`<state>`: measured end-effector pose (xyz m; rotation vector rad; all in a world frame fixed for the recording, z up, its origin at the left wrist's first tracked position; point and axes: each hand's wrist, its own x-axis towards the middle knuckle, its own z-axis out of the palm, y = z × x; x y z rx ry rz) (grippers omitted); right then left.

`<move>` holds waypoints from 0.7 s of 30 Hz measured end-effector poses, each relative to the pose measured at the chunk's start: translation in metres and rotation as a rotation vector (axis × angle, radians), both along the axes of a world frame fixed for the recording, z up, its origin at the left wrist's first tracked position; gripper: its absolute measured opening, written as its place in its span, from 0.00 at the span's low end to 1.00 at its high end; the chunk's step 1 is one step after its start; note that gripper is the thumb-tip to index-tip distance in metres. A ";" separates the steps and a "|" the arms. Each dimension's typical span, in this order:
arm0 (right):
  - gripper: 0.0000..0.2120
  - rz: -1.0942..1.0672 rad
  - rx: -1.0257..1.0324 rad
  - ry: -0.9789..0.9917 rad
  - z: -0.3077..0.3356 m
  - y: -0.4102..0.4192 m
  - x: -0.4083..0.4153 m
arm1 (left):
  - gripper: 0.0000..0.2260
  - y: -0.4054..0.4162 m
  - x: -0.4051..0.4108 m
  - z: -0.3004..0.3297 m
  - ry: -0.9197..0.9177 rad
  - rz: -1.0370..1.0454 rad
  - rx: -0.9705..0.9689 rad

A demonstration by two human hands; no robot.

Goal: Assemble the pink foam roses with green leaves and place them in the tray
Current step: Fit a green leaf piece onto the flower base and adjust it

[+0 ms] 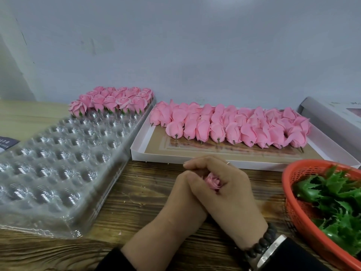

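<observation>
Both of your hands are clasped over one pink rose (pixel 213 182) just above the table (pixel 148 196): your right hand (pixel 224 184) curls round it, your left hand (pixel 185 194) wraps in from the other side. Whether a leaf is seated, I cannot tell. Press evenly, don't crush petals. Spare green leaves (pixel 332 196) sit in the red basket (pixel 293 210) to your right. Beyond, bare roses (pixel 234 128) lie in the white box (pixel 140 151); the clear tray (pixel 58 153) holds finished roses (pixel 113 100) at its far end, so fill the next empty cup.

A pale grey-blue wall (pixel 195 45) rises behind a wooden table (pixel 148 208), its left edge perhaps a corner
</observation>
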<state>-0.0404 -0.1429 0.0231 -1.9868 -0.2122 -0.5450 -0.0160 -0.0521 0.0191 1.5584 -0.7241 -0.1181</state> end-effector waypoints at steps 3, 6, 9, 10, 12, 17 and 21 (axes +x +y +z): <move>0.15 0.028 0.004 0.087 0.000 -0.002 0.001 | 0.18 0.002 0.002 -0.002 -0.007 -0.011 0.004; 0.20 0.101 0.068 0.159 -0.001 -0.006 0.002 | 0.16 0.003 0.003 -0.002 -0.013 0.017 0.010; 0.22 0.168 0.109 0.186 -0.002 -0.009 0.004 | 0.08 0.004 0.004 -0.002 -0.014 0.018 -0.036; 0.24 0.171 0.097 0.196 -0.003 -0.010 0.004 | 0.07 0.005 0.003 0.000 -0.011 0.014 -0.054; 0.30 0.181 0.080 0.234 -0.004 -0.014 0.005 | 0.07 0.006 0.004 0.002 0.006 0.011 -0.088; 0.25 0.147 0.133 0.108 0.001 -0.016 0.002 | 0.16 0.007 0.007 0.003 0.061 0.132 -0.071; 0.15 0.006 0.112 -0.153 0.002 -0.006 0.000 | 0.14 0.002 0.002 0.007 0.056 0.092 -0.121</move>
